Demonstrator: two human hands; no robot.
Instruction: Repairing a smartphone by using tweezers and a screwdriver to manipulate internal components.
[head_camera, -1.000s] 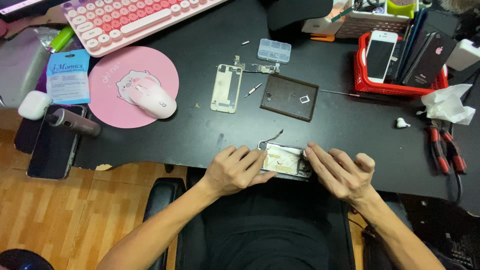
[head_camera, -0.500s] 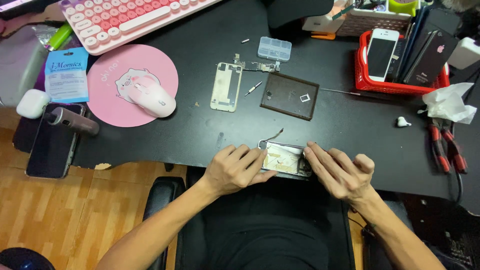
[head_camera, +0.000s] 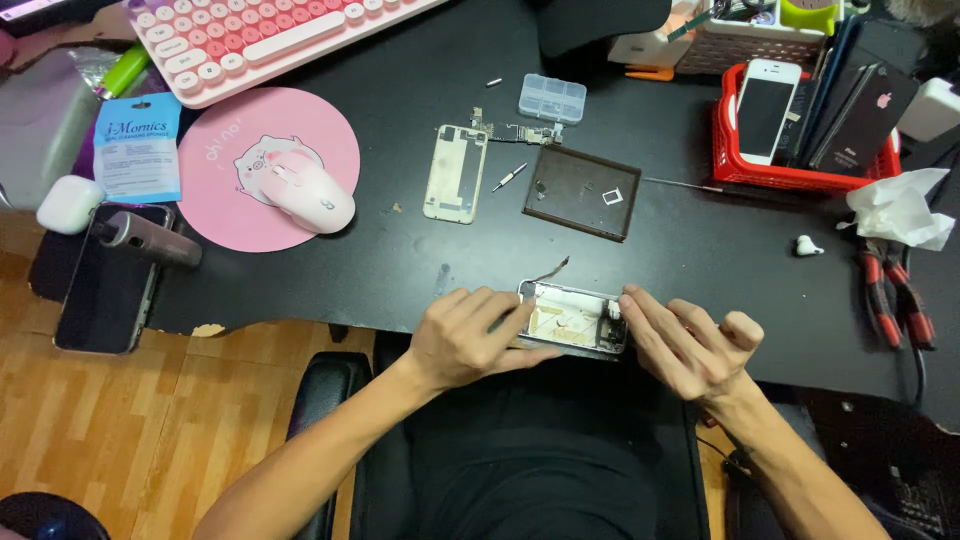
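Steadying the opened phone shell at the near edge of the black desk, my left hand clamps its left end while my right hand presses loosely spread fingers on its right end. Next I judge fine picking inside. Farther right, a red basket holds upright phones; the brown tray holds one small white part.
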